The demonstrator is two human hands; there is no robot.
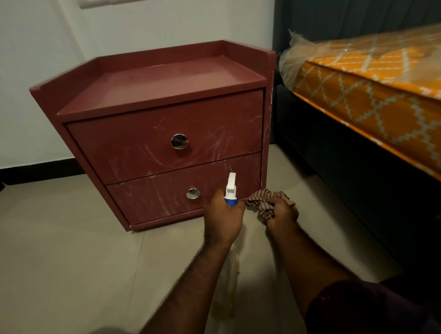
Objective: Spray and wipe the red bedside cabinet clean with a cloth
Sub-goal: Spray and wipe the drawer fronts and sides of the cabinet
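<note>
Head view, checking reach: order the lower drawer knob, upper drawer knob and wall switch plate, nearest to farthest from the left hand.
1. Lower drawer knob, just up-left of the left hand.
2. Upper drawer knob, higher on the cabinet front.
3. Wall switch plate, far behind, at the top edge.

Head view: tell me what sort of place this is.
Probably a bedroom: a red bedside cabinet stands on the tiled floor by a white wall, beside a bed whose orange mattress is wrapped in clear plastic.
</note>
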